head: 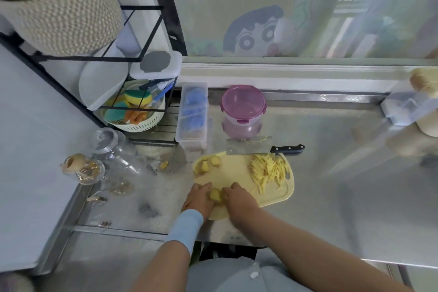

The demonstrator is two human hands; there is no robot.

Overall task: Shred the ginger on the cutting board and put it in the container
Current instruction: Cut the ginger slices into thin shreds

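Home kitchen (steel counter [331, 149]), dish rack [142, 59]

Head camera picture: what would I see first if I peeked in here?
Probably the big cartoon face on the window at the back. Then the yellow cutting board in the middle of the counter, with a pile of ginger shreds on its right side. At its near edge the left hand and right hand hold a ginger chunk between them.
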